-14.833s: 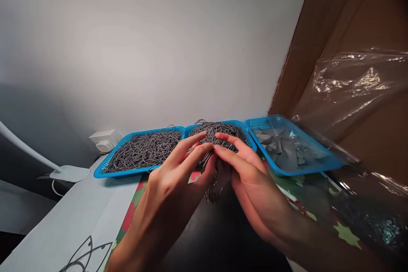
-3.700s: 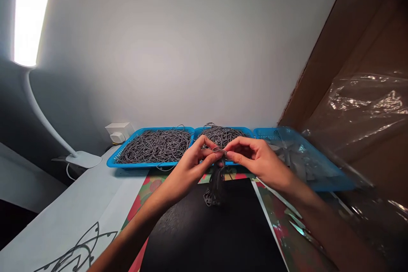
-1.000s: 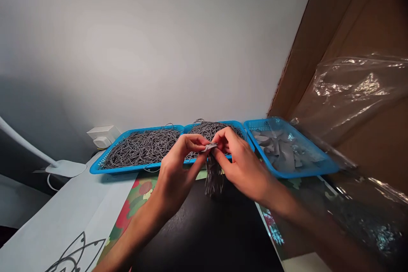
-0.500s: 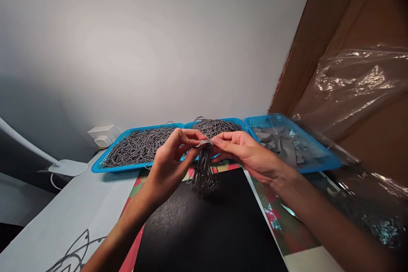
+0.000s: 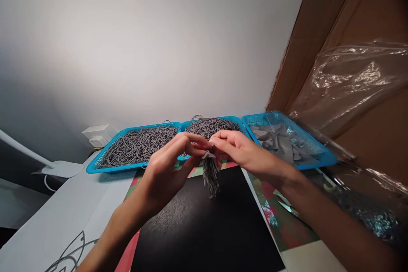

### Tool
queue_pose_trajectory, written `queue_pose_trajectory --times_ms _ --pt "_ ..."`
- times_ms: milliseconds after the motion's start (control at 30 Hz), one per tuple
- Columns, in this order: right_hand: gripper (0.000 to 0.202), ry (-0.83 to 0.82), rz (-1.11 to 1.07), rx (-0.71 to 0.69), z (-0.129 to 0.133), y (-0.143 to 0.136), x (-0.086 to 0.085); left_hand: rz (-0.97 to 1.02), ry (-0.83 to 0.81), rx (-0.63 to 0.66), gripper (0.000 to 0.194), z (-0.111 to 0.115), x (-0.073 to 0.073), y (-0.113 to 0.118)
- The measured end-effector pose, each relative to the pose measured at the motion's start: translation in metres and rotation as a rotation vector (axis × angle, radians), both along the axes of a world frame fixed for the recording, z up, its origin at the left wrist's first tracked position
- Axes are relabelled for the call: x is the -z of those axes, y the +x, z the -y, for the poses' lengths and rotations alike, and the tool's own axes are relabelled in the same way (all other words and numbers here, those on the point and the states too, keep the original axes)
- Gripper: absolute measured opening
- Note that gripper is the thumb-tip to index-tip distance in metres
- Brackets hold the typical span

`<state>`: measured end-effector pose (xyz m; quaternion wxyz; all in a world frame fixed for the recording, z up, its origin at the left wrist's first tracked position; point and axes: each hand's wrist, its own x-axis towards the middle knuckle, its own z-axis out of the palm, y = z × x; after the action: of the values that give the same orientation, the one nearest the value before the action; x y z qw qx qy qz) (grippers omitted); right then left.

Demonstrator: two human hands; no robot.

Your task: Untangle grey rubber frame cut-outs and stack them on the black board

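Observation:
A bundle of grey cords (image 5: pixel 211 178) hangs like a tassel above the black board, its loose ends pointing down. Around its top sits a grey strip (image 5: pixel 208 155) of cloth-like material. My left hand (image 5: pixel 174 159) pinches the strip and the bundle's top from the left side. From the right, my right hand (image 5: pixel 237 146) is closed with thumb and fingers at the same gathered top. The fingers partly hide how the strip lies around the cords.
Two blue baskets of grey cords, a left one (image 5: pixel 94 165) and a middle one (image 5: pixel 236 119), stand by the wall. A right blue basket (image 5: pixel 321 161) holds grey strips. A black board (image 5: pixel 204 229) lies below; scissors (image 5: pixel 287 205) and clear plastic (image 5: pixel 360 76) are to the right.
The bundle has swung slightly right and hangs narrower. My left fingers have curled over its top, and the strip's end now points downward. The view has shifted a little.

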<state>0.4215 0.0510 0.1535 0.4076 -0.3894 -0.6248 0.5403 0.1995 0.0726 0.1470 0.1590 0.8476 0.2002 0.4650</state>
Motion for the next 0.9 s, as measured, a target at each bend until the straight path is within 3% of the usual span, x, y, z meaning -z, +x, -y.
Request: queue_pose_trajectory --times_ms 100,333,533,667,900 --pt "0.032 -0.007 -0.106 -0.066 -0.001 0.006 -0.004 -0.018 0.039 -0.048 0.022 0.001 -0.003 0.0" --pt "0.028 -0.013 -0.134 -0.013 -0.003 0.004 0.001 -0.069 0.119 -0.272 0.029 0.014 0.003 0.011" --pt "0.037 -0.037 -0.115 -0.012 -0.001 0.008 -0.008 0.089 0.085 -0.126 0.025 0.006 0.011 0.01" --pt "0.05 -0.1 -0.08 -0.05 -0.003 0.012 -0.01 0.083 0.276 -0.091 0.031 0.002 0.015 0.011" --pt "0.04 -0.013 -0.114 -0.18 -0.008 0.023 -0.005 0.08 0.351 -0.087 0.033 0.006 0.009 0.012"
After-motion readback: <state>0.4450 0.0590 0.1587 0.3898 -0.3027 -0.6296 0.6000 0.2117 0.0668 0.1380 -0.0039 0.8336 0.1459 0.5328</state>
